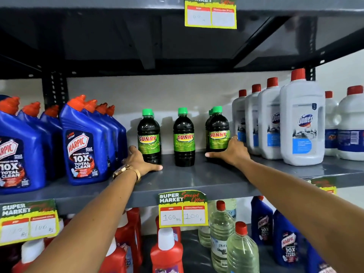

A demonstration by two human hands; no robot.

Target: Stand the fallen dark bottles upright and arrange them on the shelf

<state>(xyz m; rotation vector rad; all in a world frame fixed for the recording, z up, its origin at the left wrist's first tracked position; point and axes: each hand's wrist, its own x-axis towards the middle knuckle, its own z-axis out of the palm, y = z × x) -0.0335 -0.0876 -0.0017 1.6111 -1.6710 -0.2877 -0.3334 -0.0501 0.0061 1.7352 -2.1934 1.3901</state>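
Dark bottles with green caps and green "Sunny" labels stand upright on the grey shelf (197, 180). The left bottle (149, 134) has another close behind it. The middle bottle (184, 136) stands alone. The right bottle (218, 129) has more behind it. My left hand (140, 161), with a gold watch at the wrist, wraps the base of the left bottle. My right hand (229, 152), with a ring, wraps the base of the right bottle. None of the dark bottles lies on its side.
Blue Harpic bottles (84, 142) crowd the shelf to the left and white Domex bottles (301, 121) to the right. The shelf above (177, 46) hangs low overhead. Price tags (183, 210) hang on the front edge. Red, clear and blue bottles fill the shelf below.
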